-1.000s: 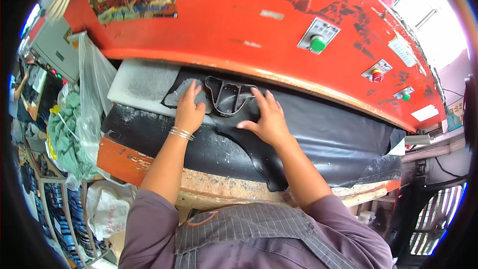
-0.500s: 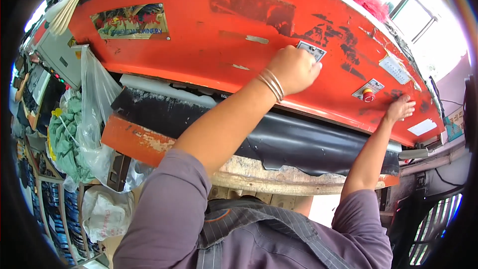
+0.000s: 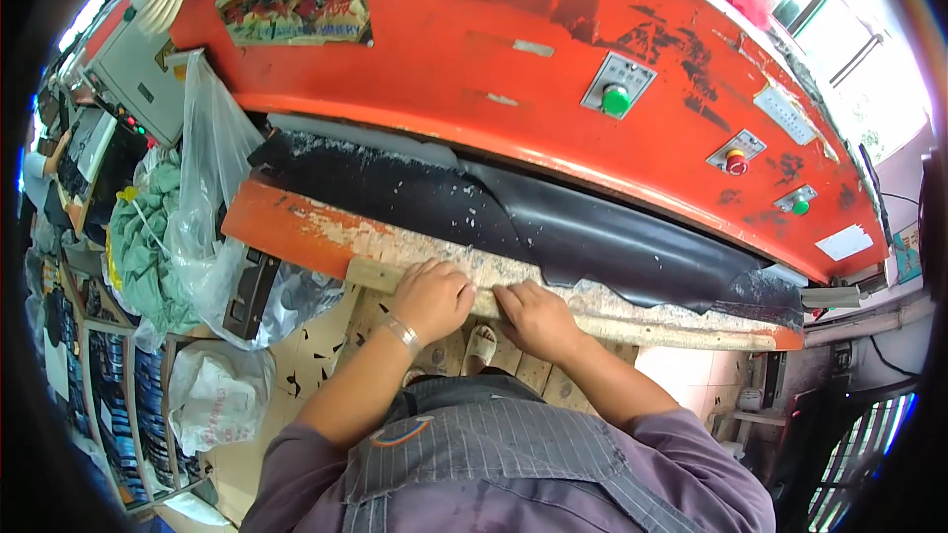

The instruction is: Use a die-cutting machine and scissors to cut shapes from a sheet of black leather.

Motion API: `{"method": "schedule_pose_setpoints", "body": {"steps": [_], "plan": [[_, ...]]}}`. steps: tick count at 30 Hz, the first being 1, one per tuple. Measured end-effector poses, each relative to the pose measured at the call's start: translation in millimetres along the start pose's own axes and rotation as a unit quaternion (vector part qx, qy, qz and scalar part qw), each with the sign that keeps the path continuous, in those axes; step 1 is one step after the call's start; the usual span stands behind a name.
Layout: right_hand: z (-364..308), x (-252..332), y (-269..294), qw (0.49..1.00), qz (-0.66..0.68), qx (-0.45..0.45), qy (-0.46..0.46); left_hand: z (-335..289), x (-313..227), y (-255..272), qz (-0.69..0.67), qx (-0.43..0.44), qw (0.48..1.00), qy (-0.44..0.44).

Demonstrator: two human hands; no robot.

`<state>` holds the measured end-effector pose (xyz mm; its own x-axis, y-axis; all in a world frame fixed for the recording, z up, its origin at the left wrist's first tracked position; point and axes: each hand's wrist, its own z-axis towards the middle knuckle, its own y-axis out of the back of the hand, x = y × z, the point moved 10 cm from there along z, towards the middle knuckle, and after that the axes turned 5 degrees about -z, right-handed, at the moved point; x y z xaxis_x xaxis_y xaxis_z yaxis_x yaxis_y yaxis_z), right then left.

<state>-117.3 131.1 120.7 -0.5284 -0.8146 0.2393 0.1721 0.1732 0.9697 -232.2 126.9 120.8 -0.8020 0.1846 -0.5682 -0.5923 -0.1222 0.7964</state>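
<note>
Both hands are at the pale wooden strip (image 3: 691,334) along the front edge of the machine bed. My left hand (image 3: 433,300) has its fingers bent over the strip near its left end. Just right of it, my right hand (image 3: 539,318) curls over the same strip, with a small gap between the hands. Black sheet material (image 3: 622,249) lies on the bed behind them, smooth at the right and dusty at the left. Its front edge is ragged. Above it stands the red machine front (image 3: 444,59).
The red front carries a green button (image 3: 615,101), a red knob (image 3: 736,162) and a smaller green button (image 3: 800,205). Clear plastic (image 3: 212,138) and green cloth (image 3: 153,257) hang at the left. A white bag (image 3: 219,397) sits by a shelf rack (image 3: 118,405).
Both hands have left the buttons on the red front and come down together to the wooden strip. The two green buttons now show. The view has shifted slightly.
</note>
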Motion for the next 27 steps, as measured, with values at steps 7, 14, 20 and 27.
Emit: {"method": "schedule_pose_setpoints", "body": {"steps": [7,14,20,27], "plan": [[2,2,11,1.000,-0.004,-0.017,0.004,7,2,-3,-0.025,0.037,0.999,0.025],[148,-54,69,0.983,-0.055,0.012,0.172,75,34,-8,-0.057,0.232,0.970,0.052],[291,-87,-8,0.911,-0.158,0.018,0.381,130,100,-18,0.060,0.067,0.993,-0.071],[298,-157,41,0.965,-0.195,-0.059,0.162,143,145,-24,-0.024,0.065,0.993,-0.092]]}}
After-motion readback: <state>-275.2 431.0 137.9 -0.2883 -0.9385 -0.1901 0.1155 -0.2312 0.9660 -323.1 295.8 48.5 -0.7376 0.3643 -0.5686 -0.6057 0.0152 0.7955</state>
